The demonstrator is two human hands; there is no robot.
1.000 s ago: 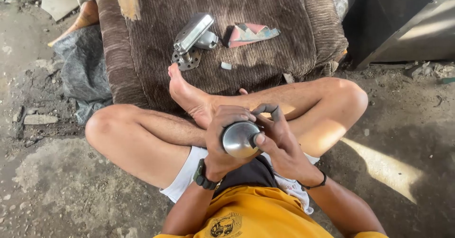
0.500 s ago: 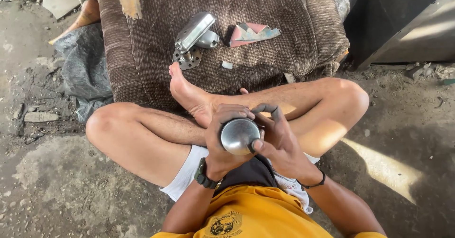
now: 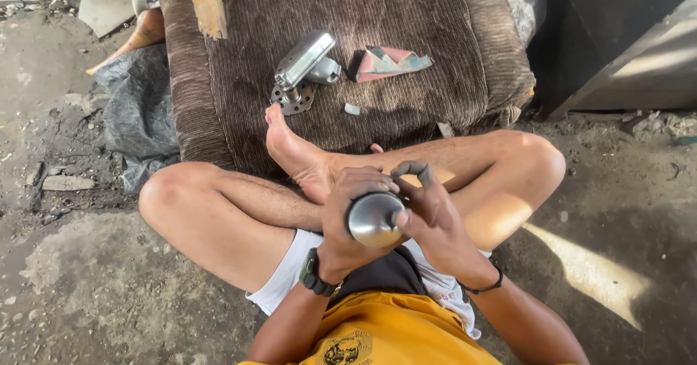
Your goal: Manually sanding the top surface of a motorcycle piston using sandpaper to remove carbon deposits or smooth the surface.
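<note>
Polished metal was what caught the light: a rounded, shiny metal cylinder [image 3: 375,218] was held end-on toward the camera, above the person's crossed bare legs. The left hand [image 3: 347,220] was wrapped around its left side, fingers curled tight over the body of the piece, a dark watch [image 3: 314,274] strapped at the wrist. The right hand [image 3: 430,216] was pressed against the cylinder's right side, its darkened fingertips pinched on the rim, with the forefinger arched above it; a thin black band [image 3: 488,287] was worn on that wrist. Whether anything was held between those fingertips and the metal could not be told.

Beyond the legs a brown ribbed cushion [image 3: 406,111] was laid on the dirty concrete floor [image 3: 80,292]. On it, well apart from the hands, a silver metal casting with a round flange [image 3: 301,71] was set, and just beside it a folded scrap of pink and grey sandpaper [image 3: 390,62]. A small pale chip [image 3: 352,108] lay near the foot [image 3: 290,147], which was rested on the cushion's front edge.
</note>
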